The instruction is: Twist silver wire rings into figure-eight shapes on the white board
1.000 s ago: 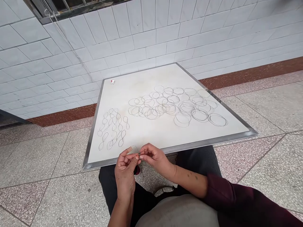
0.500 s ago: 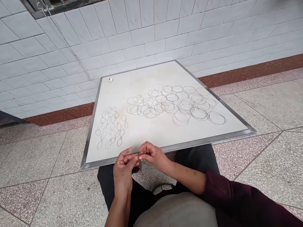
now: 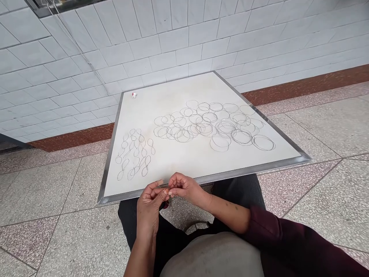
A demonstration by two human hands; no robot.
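Observation:
My left hand (image 3: 153, 198) and my right hand (image 3: 184, 189) meet at the front edge of the white table (image 3: 178, 165), fingertips pinched together. Between them is a thin wire loop, only partly visible among the fingers. A tape-like strip covers a fingertip of my left hand. On the table's left part lie several twisted figure-eight wire pieces (image 3: 146, 165). Many thin round wire rings (image 3: 220, 142) overlap across the middle and right.
A small red and white object (image 3: 134, 95) sits at the table's back left corner. A metal rim (image 3: 250, 169) edges the table, which stands by a tiled wall (image 3: 173, 50). My legs are under its front edge.
The view has shifted slightly. Both hands stay pinched together, and the wire that stood up between them now shows less. The rings and twisted pieces on the table lie as before.

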